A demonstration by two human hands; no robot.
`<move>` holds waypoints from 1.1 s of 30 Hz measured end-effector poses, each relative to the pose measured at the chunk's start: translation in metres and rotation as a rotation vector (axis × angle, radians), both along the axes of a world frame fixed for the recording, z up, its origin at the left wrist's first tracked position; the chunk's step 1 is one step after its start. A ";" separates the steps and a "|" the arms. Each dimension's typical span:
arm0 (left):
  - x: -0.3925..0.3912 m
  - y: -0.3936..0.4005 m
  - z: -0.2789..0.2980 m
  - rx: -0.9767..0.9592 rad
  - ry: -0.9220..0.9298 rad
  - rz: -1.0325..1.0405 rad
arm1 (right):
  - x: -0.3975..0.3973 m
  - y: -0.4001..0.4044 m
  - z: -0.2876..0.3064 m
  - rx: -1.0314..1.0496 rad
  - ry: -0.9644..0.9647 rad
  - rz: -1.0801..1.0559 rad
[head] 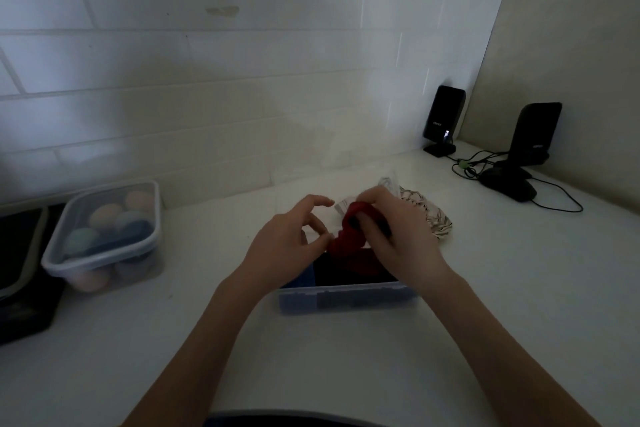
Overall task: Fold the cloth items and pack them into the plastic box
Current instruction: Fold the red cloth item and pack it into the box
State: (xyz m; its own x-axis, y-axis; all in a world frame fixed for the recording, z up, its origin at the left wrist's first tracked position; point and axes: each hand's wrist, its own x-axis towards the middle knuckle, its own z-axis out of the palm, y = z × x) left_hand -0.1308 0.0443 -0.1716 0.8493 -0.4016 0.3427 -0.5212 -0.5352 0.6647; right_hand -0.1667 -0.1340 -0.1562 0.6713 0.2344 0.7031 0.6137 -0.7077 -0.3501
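Packing step: right hand [391, 236] grips the red cloth [349, 239] just over the plastic box [346, 298]; left hand [287, 243] loose, fingers relaxed, holding nothing. Next prob. needs cloth tucked flat beside dark items inside. Striped cloth [436, 222] waits behind the box.

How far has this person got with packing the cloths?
Done: blue and dark cloths already lie in the plastic box. In hand: the right hand grips a red cloth above it, the left hand alongside. Left: a striped cloth on the counter.
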 end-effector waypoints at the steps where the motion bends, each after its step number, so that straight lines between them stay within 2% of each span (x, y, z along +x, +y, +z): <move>1: 0.000 0.001 0.001 0.015 -0.004 -0.023 | 0.001 0.002 0.000 0.066 0.094 0.041; 3: -0.001 0.002 0.002 -0.004 0.036 -0.087 | 0.004 0.002 0.003 0.232 0.202 0.074; 6: -0.001 0.001 0.009 -0.203 0.253 -0.196 | 0.007 -0.001 0.008 0.511 0.282 0.108; 7: -0.001 0.000 0.012 -0.216 0.291 -0.227 | 0.007 -0.001 0.008 0.576 0.307 0.124; 10: 0.001 -0.006 0.018 -0.066 0.184 -0.253 | 0.007 0.001 0.008 0.598 0.355 0.128; 12: 0.004 -0.013 0.020 -0.074 0.145 -0.216 | 0.008 0.002 0.008 0.603 0.369 0.122; 14: 0.009 -0.017 0.023 -0.259 0.256 -0.129 | 0.008 0.001 0.008 0.664 0.409 0.149; 16: 0.015 -0.017 0.027 -0.575 0.481 -0.082 | 0.008 0.000 0.008 0.730 0.464 0.191; 20: 0.015 -0.015 0.031 -1.111 0.830 -0.238 | 0.008 0.004 0.005 0.654 0.539 0.224; 23: 0.012 -0.009 0.025 -1.318 0.901 -0.379 | 0.011 0.006 -0.001 0.534 0.537 0.153; 26: 0.011 -0.005 0.022 -1.283 0.835 -0.451 | 0.011 0.005 -0.003 0.390 0.437 0.070; 28: 0.011 -0.007 0.021 -1.191 0.752 -0.401 | 0.010 0.005 -0.003 0.348 0.330 0.050; 31: 0.005 -0.012 0.020 -0.799 0.491 -0.220 | 0.009 0.002 0.001 0.362 0.212 0.064; 33: 0.000 -0.013 0.017 -0.629 0.401 -0.234 | 0.007 0.002 0.005 0.401 0.223 0.142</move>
State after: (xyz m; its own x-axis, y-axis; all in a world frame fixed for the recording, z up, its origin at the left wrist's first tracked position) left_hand -0.1304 0.0313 -0.1544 0.8735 -0.4176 0.2502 -0.2301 0.0988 0.9681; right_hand -0.1602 -0.1317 -0.1511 0.7972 0.0742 0.5992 0.5733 -0.4041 -0.7127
